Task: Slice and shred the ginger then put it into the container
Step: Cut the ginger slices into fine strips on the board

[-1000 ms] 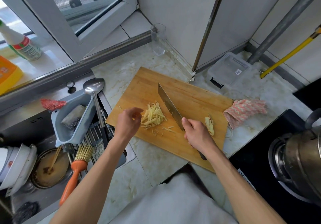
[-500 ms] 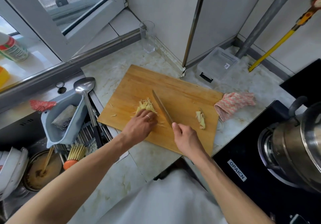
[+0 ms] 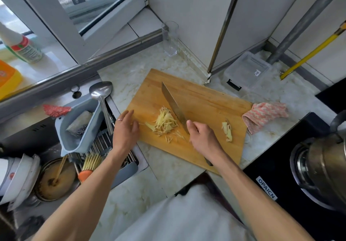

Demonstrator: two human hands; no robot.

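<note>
A pile of pale yellow shredded ginger (image 3: 164, 122) lies on the wooden cutting board (image 3: 202, 98). My right hand (image 3: 203, 137) grips the handle of a knife (image 3: 174, 106), whose blade lies along the right side of the pile, tip pointing away. My left hand (image 3: 124, 130) hovers at the board's left edge with fingers straight, just left of the shreds and holding nothing. A small uncut ginger piece (image 3: 227, 130) sits on the board to the right. The clear plastic container (image 3: 248, 71) stands beyond the board's far right corner.
A pink cloth (image 3: 265, 114) lies off the board's right end. A pot (image 3: 325, 156) sits on the black cooktop at right. Left of the board, a sink holds a grey basket (image 3: 74, 128), a metal ladle (image 3: 102, 96) and dirty dishes. A glass (image 3: 170, 38) stands by the wall.
My left hand has lifted off the ginger pile and moved left to the board's edge. The knife now lies against the pile's right side, and the shreds are spread out more.
</note>
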